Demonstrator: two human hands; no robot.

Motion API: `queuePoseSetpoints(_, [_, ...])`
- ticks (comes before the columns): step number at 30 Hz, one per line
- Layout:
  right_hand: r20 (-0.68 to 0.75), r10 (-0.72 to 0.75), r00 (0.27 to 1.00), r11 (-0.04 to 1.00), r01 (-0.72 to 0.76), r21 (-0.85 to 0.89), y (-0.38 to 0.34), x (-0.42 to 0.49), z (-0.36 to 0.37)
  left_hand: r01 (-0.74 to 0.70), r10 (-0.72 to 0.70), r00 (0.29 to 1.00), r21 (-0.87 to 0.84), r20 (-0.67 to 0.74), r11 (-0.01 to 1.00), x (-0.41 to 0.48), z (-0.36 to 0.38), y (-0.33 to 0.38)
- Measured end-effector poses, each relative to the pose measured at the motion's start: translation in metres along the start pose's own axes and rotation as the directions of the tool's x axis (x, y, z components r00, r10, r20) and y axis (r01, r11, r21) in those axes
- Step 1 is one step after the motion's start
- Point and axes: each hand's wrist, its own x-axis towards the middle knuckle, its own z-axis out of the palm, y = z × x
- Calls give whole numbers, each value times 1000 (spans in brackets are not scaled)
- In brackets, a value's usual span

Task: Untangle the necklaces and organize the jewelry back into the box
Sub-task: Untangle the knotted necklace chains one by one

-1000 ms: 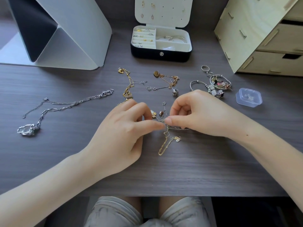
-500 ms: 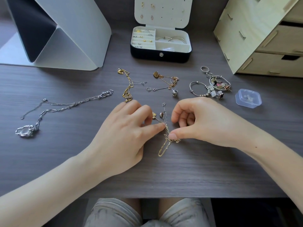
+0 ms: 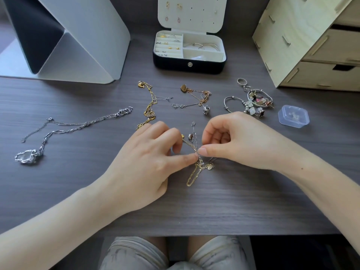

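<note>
While our left hand (image 3: 148, 162) and right hand (image 3: 239, 145) meet thumb to thumb at mid-desk, both pinch the knotted chains (image 3: 196, 166) between them, a gold loop trailing toward us; the open box (image 3: 190, 64) sits well beyond on the desk (image 3: 78, 191).

Left hand (image 3: 144, 162) hides part of the gold chain (image 3: 149, 112)

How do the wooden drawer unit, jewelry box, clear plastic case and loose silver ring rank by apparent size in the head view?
Largest to smallest:
1. wooden drawer unit, even though the frame cuts it off
2. jewelry box
3. clear plastic case
4. silver ring
</note>
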Motion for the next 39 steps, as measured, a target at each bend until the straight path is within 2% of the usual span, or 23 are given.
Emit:
queuePoseSetpoints(7, [-16,17,1000,997,-18,-77,-2,2,2,-5,5,1000,-4,-3,1000,-1,0,0])
queuePoseSetpoints(24, [34,3,999,1000,-2,-24,-1,3,-3,20,-22,999,-53,-49,998,-3,1,-2])
queuePoseSetpoints(31, [28,-2,1000,999,4,-46,-5,3,-2,16,-16,1000,-42,-7,999,0,3,-2])
queuePoseSetpoints(39, [34,23,999,997,-20,-68,-5,2,-2,50,-49,999,-127,13,991,0,1,-3])
